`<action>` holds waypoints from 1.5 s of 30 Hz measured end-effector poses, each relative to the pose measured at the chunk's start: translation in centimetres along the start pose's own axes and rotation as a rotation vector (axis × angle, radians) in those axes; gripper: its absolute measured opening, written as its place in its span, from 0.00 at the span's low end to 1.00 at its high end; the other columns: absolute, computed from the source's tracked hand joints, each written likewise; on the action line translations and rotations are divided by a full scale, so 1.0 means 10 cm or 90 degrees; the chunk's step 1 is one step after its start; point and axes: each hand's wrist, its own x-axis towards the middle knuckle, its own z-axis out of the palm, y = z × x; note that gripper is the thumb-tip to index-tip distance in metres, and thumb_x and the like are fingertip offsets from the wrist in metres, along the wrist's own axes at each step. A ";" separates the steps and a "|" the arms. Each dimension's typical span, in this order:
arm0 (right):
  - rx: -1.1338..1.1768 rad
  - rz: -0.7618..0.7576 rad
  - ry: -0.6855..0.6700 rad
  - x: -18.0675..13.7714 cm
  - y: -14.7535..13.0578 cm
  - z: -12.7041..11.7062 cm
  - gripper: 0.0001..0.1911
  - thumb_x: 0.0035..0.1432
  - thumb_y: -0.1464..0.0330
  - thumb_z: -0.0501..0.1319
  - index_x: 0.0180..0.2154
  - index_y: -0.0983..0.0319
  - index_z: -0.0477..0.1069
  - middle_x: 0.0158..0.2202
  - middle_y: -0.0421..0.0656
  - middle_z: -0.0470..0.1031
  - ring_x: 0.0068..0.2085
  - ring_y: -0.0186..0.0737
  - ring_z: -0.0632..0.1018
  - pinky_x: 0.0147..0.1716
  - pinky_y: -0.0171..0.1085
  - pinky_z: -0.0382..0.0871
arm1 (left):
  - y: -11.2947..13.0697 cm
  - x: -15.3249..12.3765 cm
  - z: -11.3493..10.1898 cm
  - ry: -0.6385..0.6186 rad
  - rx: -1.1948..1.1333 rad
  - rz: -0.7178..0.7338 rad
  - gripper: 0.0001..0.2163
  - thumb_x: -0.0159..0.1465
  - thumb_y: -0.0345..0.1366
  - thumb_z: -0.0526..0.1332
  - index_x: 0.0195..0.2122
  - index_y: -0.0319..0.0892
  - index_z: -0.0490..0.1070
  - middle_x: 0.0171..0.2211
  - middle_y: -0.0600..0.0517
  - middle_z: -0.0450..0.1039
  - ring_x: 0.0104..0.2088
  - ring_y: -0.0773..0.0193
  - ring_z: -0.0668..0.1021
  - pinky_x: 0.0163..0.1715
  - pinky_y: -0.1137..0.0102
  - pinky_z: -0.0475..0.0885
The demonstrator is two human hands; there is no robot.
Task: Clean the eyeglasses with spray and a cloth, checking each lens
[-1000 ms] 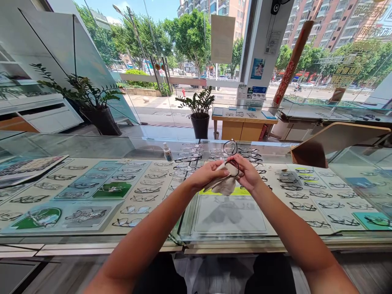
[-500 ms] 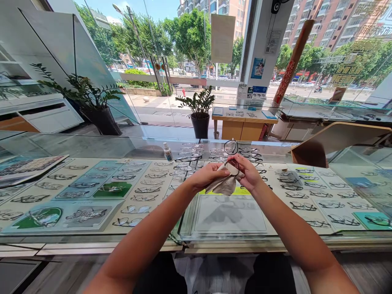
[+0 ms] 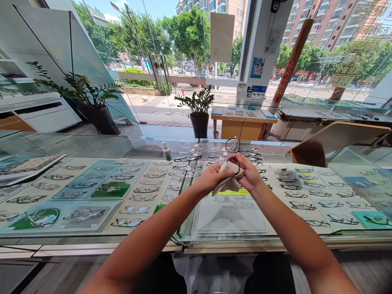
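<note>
Above the glass counter my right hand (image 3: pixel 247 173) grips a pair of dark round-rimmed eyeglasses (image 3: pixel 226 145), held on end with one lens above the fingers and the other below. My left hand (image 3: pixel 216 177) pinches a light beige cleaning cloth (image 3: pixel 228 185) around the lower lens. The cloth hangs in folds between both hands and hides part of that lens. A small white spray bottle (image 3: pixel 166 152) stands upright on the counter, to the left and beyond my hands.
Below me lies a glass display counter (image 3: pixel 229 237) with rows of eyeglasses (image 3: pixel 143 190) inside. A wooden-edged board (image 3: pixel 339 139) leans at the right. A printed booklet (image 3: pixel 27 169) lies at the left. Potted plants (image 3: pixel 200 124) stand beyond the counter, before the windows.
My left hand has shifted slightly right, toward my right hand, and the cloth has moved with it over the lower lens. The eyeglasses have turned a little.
</note>
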 end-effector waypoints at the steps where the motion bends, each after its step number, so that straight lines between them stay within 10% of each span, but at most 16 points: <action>1: 0.000 0.003 -0.001 0.00 0.00 0.00 0.11 0.57 0.58 0.74 0.35 0.58 0.81 0.34 0.40 0.81 0.31 0.34 0.77 0.32 0.32 0.75 | 0.00 0.00 0.01 0.003 -0.004 0.011 0.24 0.54 0.50 0.79 0.43 0.37 0.80 0.37 0.47 0.81 0.32 0.64 0.80 0.37 0.70 0.73; 18: -0.052 -0.017 -0.007 -0.02 0.03 0.10 0.17 0.49 0.56 0.81 0.35 0.58 0.82 0.41 0.42 0.87 0.37 0.34 0.82 0.38 0.31 0.78 | -0.07 0.08 0.02 0.143 0.016 0.142 0.27 0.56 0.61 0.74 0.33 0.38 0.75 0.26 0.53 0.74 0.24 0.70 0.74 0.25 0.75 0.70; 45: -0.018 0.005 -0.023 -0.03 -0.03 0.06 0.17 0.50 0.58 0.80 0.35 0.60 0.81 0.35 0.40 0.83 0.33 0.34 0.79 0.35 0.32 0.75 | -0.02 -0.01 0.01 0.006 0.060 0.106 0.29 0.56 0.51 0.78 0.54 0.40 0.77 0.39 0.49 0.80 0.33 0.64 0.81 0.34 0.70 0.78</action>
